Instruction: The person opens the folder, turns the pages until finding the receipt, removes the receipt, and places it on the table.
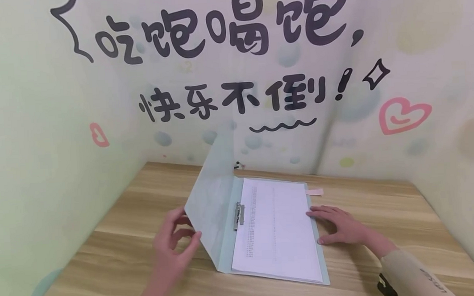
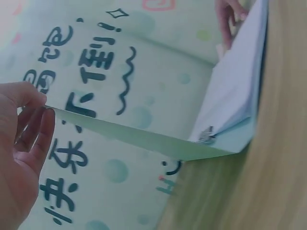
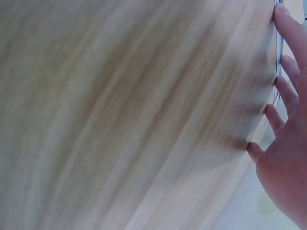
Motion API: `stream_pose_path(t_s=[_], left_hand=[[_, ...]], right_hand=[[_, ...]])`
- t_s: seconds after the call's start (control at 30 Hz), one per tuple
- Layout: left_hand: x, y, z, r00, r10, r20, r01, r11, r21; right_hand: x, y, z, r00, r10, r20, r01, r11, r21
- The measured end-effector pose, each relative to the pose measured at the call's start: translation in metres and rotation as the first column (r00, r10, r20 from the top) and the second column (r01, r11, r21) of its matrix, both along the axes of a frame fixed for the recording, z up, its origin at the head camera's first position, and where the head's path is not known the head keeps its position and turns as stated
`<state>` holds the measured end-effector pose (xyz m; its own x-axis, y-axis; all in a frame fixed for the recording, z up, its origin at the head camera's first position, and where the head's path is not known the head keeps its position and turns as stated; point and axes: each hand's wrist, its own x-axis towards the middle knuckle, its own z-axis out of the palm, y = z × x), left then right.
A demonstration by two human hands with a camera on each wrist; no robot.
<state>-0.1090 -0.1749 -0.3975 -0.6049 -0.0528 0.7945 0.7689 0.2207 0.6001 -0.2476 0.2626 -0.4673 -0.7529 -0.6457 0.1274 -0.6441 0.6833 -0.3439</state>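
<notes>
A light blue file folder (image 1: 224, 260) lies on the wooden table, its front cover (image 1: 211, 203) raised nearly upright. My left hand (image 1: 175, 243) pinches the free edge of that cover between thumb and fingers; the left wrist view shows the thumb (image 2: 29, 93) on one side and curled fingers on the other. Inside, a stack of white printed paper (image 1: 283, 230) sits beside a metal clip (image 1: 238, 216) near the spine. My right hand (image 1: 341, 226) rests at the folder's right edge, thumb and fingertips touching it, fingers loosely spread. In the right wrist view, the fingers (image 3: 288, 96) reach along that edge.
A pink tab (image 1: 315, 192) sticks out at the folder's upper right. The wooden table (image 1: 386, 229) ends at a wall (image 1: 225, 68) with black lettering and pink hearts. A small black object (image 1: 386, 287) shows by the right sleeve (image 1: 412, 275).
</notes>
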Motion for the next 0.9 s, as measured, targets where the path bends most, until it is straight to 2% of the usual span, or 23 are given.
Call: stream_pose_path(t_s=[0.17, 0.27, 0.47, 0.67, 0.77, 0.9], left_hand=[[0.004, -0.011, 0.017, 0.997, 0.075, 0.005, -0.075, 0.997, 0.005], [0.006, -0.018, 0.023, 0.995, 0.095, 0.005, -0.095, 0.995, -0.009], [0.01, -0.037, 0.025, 0.988, 0.14, 0.067, -0.138, 0.99, -0.042], [0.012, -0.058, 0.025, 0.962, 0.222, 0.16, -0.219, 0.975, -0.039], [0.012, -0.07, 0.026, 0.942, 0.26, 0.212, -0.249, 0.966, -0.075], [0.012, -0.086, 0.025, 0.929, 0.299, 0.217, -0.274, 0.952, -0.136]], right_hand=[[0.001, -0.002, 0.001, 1.0, 0.006, -0.001, -0.006, 1.0, 0.007], [0.001, -0.003, 0.001, 1.0, 0.012, -0.008, -0.012, 1.0, 0.005], [0.002, -0.002, 0.003, 1.0, 0.014, -0.003, -0.014, 1.0, 0.002], [0.001, -0.002, 0.003, 1.0, 0.006, 0.019, -0.006, 1.0, 0.013], [0.002, -0.001, 0.004, 1.0, 0.0, 0.021, -0.001, 1.0, 0.02], [0.001, -0.002, 0.003, 1.0, 0.006, 0.005, -0.006, 1.0, 0.002]])
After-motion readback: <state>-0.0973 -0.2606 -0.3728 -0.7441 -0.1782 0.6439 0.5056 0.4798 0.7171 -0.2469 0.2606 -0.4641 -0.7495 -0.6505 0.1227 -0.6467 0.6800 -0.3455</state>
